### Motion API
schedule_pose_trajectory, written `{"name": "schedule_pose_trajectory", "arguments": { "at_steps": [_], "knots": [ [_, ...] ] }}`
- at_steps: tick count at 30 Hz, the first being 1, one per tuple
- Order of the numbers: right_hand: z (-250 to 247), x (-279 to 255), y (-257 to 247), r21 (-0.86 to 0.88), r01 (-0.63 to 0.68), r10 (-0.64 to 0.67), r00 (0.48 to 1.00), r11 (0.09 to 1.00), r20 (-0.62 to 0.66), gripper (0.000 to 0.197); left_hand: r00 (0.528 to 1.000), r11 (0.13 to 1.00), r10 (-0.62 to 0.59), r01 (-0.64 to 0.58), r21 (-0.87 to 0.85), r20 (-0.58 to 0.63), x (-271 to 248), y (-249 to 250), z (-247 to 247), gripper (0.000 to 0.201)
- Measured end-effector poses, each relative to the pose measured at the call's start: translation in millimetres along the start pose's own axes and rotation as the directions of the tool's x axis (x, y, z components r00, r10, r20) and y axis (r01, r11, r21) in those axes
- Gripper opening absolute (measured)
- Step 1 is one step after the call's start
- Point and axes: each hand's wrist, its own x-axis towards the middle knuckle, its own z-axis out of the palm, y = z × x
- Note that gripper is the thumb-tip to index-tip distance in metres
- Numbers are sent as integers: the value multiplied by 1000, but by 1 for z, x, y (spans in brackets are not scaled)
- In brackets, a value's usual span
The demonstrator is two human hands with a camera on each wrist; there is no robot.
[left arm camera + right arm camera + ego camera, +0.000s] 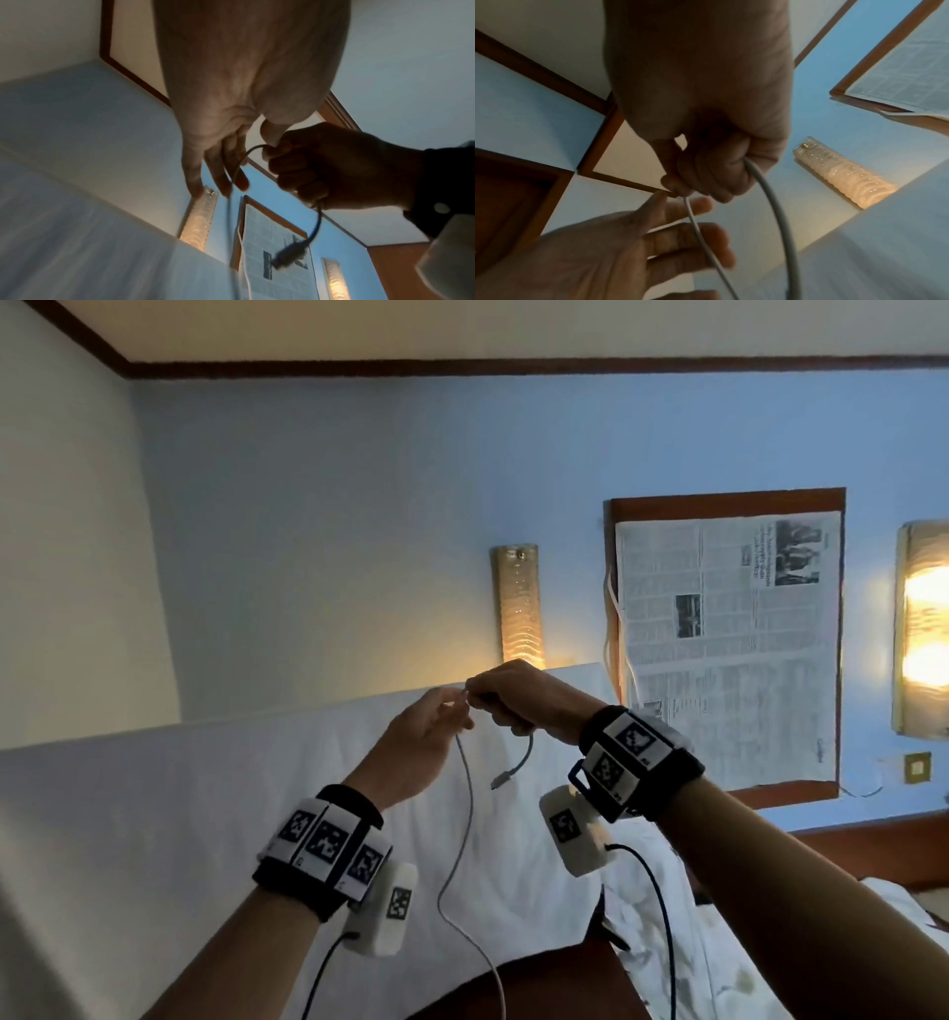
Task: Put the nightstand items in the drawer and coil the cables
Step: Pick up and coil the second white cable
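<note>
A thin white cable (pixel 464 814) hangs in the air in front of me. My right hand (pixel 493 698) grips it in a closed fist; a short end curves down from the fist to a plug (pixel 495 785). The long part drops from my fingertips and runs down out of the picture. My left hand (pixel 436 716) is just left of the fist, its straight fingers touching the cable. In the right wrist view the cable (pixel 780 213) loops out of the fist (pixel 706 178) and crosses the spread left fingers (pixel 680 233). The left wrist view shows the blurred plug (pixel 287 255) dangling.
White bedding (pixel 205 788) fills the space behind and below my hands. A lit wall lamp (pixel 518 608) and a second one (pixel 924 629) flank a wood-framed newspaper (pixel 729 649). Another white cord (pixel 613 634) hangs by the frame. Dark wood (pixel 554 983) lies at the bottom.
</note>
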Motion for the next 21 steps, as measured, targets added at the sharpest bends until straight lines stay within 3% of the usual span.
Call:
{"name": "schedule_pose_trajectory", "arguments": {
  "at_steps": [3,7,12,17,21],
  "knots": [
    [-6,0,-9,88,-41,39,999,995,26,34,996,991,-2,-11,-133,-94,8,3,-7,23],
    [-13,-7,4,314,-143,106,986,939,130,36,952,988,139,-113,106,-273,14,-7,-25,22],
    [-12,-13,6,607,-199,63,969,769,238,38,915,978,207,-183,99,-347,20,-6,-22,21],
    [-25,-13,-6,839,-90,-82,984,536,158,37,952,984,171,-175,7,-252,15,-16,-12,18],
    [-42,-8,-7,893,44,-130,991,447,16,35,989,987,-110,97,-130,-97,-8,-54,16,26]
  ]
}}
